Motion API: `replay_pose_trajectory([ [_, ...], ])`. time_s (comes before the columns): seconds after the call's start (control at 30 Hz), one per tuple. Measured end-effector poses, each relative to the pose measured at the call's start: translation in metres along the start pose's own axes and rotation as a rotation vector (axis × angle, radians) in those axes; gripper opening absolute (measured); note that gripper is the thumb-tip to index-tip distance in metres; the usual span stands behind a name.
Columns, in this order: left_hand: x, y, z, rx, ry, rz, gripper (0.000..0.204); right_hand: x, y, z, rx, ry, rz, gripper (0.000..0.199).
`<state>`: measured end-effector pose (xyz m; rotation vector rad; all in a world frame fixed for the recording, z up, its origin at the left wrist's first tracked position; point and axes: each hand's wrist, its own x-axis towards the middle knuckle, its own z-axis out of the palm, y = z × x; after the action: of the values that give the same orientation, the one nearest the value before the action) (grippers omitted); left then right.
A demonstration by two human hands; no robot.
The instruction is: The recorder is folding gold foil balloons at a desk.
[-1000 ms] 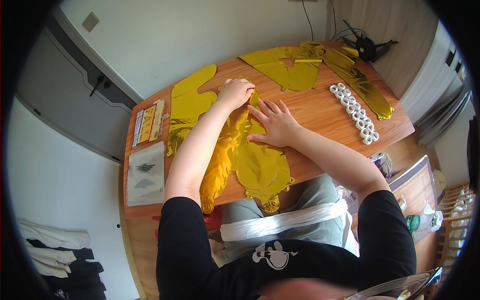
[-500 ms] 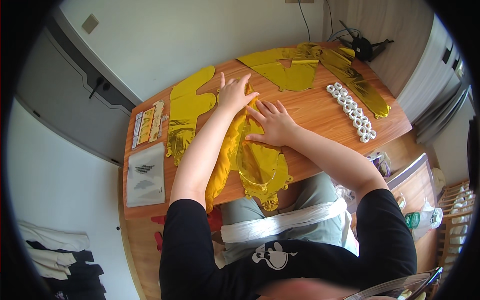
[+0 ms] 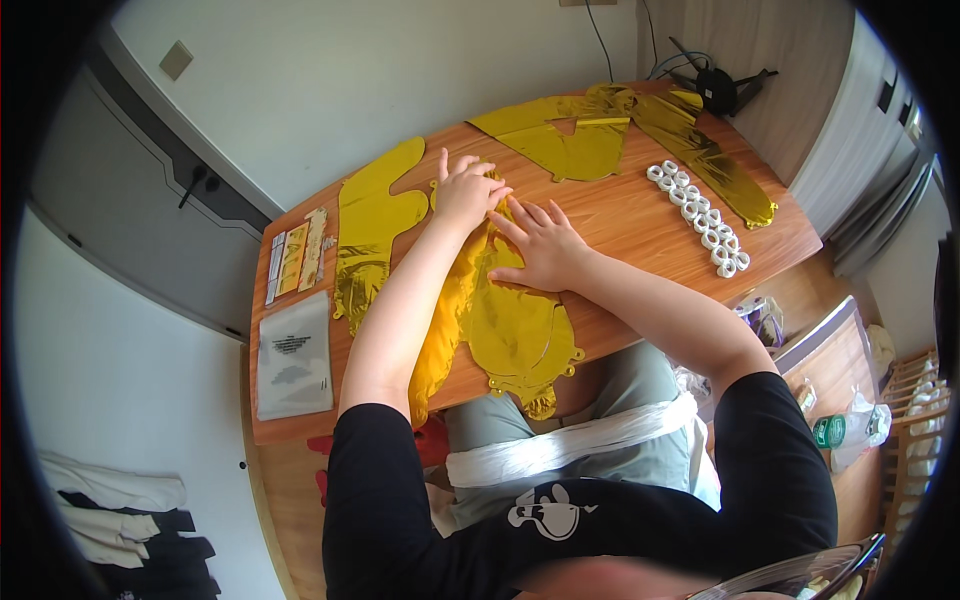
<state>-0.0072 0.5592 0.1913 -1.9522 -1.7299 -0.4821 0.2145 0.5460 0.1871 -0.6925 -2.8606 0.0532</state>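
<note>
1. Two bare hands are working over one wooden desk [image 3: 625, 215], both near its middle.
2. The left hand [image 3: 467, 195] is resting on the upper end of the gold foil, with some fingers bent, the little finger sticking up and the thumb reaching toward the right hand; whether it is gripping the foil, I cannot tell.
3. The right hand [image 3: 545, 250] is lying open, palm down and fingers spread, on the same foil, its fingertips just beside the left thumb.
4. The gold foil [image 3: 520, 330] is lying under the hands and reaching the near edge of the desk, where its tabbed end is hanging over; one crumpled fold [image 3: 440, 350] is running along its left side, partly behind the left forearm. Whether fold and flat part are one piece, I cannot tell.
5. Three more gold foil areas are lying around it: one curved foil [image 3: 375, 210] on the left, one wide foil [image 3: 590, 150] with a triangular gap at the far side, and one long foil strip [image 3: 705, 160] on the right. The last two are meeting at the far side; whether they are joined is unclear.
6. About sixteen white rings [image 3: 704, 205] are standing in two slanting rows, left of the strip.
7. At least two printed cards [image 3: 290, 262] are lying at the left edge, above one clear plastic bag [image 3: 295, 375].
8. One black router [image 3: 716, 90] is sitting at the far right corner.
</note>
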Motion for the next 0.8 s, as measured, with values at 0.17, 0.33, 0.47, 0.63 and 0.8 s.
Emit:
replay_pose_trajectory([
  [0.17, 0.004, 0.002, -0.007, -0.011, -0.118, 0.028, 0.028, 0.0, 0.002, 0.0, 0.007, -0.022, 0.024, 0.102],
  [0.33, 0.001, 0.001, -0.008, 0.035, -0.125, 0.071, 0.031, -0.001, -0.001, -0.002, 0.04, -0.013, 0.006, 0.102],
  [0.47, 0.004, 0.004, -0.004, -0.044, -0.177, 0.024, 0.033, -0.001, 0.003, -0.001, 0.02, -0.02, 0.01, 0.101],
  [0.63, 0.006, -0.022, 0.004, -0.349, -0.253, -0.331, 0.041, 0.006, -0.011, -0.003, 0.024, 0.009, -0.02, 0.1],
  [0.8, 0.001, 0.036, -0.022, -0.849, 0.08, -0.116, 0.039, 0.002, 0.007, 0.003, -0.003, -0.058, 0.032, 0.1],
])
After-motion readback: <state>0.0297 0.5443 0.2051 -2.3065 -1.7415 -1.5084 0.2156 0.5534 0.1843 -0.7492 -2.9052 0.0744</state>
